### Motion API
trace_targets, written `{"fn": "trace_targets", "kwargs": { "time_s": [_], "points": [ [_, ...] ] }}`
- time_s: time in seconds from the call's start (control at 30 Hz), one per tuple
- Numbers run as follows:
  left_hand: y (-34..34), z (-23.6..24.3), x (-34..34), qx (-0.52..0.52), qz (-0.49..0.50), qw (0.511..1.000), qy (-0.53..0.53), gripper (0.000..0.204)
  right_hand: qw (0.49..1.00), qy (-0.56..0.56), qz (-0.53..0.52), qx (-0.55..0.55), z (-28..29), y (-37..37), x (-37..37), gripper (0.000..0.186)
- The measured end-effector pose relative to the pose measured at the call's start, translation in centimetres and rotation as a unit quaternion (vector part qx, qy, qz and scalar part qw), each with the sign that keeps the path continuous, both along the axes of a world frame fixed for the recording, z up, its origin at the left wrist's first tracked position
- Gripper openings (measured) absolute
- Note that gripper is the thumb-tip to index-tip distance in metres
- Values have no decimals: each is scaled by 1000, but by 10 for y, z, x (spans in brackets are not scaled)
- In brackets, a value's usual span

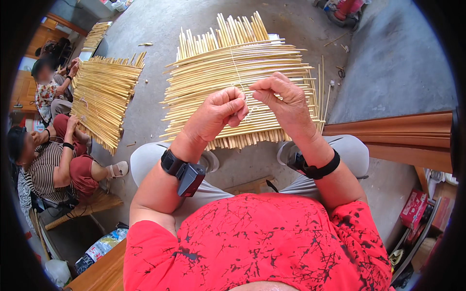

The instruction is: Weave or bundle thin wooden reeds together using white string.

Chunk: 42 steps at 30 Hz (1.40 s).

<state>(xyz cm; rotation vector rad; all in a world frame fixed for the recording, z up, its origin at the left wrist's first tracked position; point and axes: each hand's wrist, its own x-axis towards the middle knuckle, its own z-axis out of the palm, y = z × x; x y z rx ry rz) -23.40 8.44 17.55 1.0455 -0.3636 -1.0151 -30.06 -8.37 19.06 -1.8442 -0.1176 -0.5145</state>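
Held the bare left hand (221,109) curled onto a thin pale string (236,68), above a flat mat of slender straw-coloured sticks (201,82).
Had the string pointing forward and slightly left from that nearer hand, long axis across the sideways sticks; poised the bare right hand (285,101) just beside, thumb and forefinger near tip to tip, grasp impossible to tell.

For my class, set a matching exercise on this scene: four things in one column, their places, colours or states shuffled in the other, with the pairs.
Column one
1. left hand
2. string
3. box
4. wearer's shirt

Column two
A. low at the picture's right side
B. red with dark, branching marks
C. fingers curled, above the sticks
D. thin and pale, running across the sticks

Pairs: 1-C; 2-D; 3-A; 4-B
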Motion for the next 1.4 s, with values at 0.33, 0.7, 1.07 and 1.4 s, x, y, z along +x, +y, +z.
{"fn": "trace_targets", "kwargs": {
  "time_s": [0.33,0.7,1.07,1.4],
  "points": [
    [2,1,1,-5,-8,1000,17,12,996,2,-9,-87,-7,6,1,8],
    [-3,6,-8,91,101,963,-233,12,971,-8,-82,-224,-10,13,0,16],
    [-7,5,-11,93,206,944,-241,4,994,6,-77,-74,-16,15,7,19],
    [-5,4,-6,16,272,956,-113,2,922,194,34,334,-12,16,-1,11]
  ]
}}
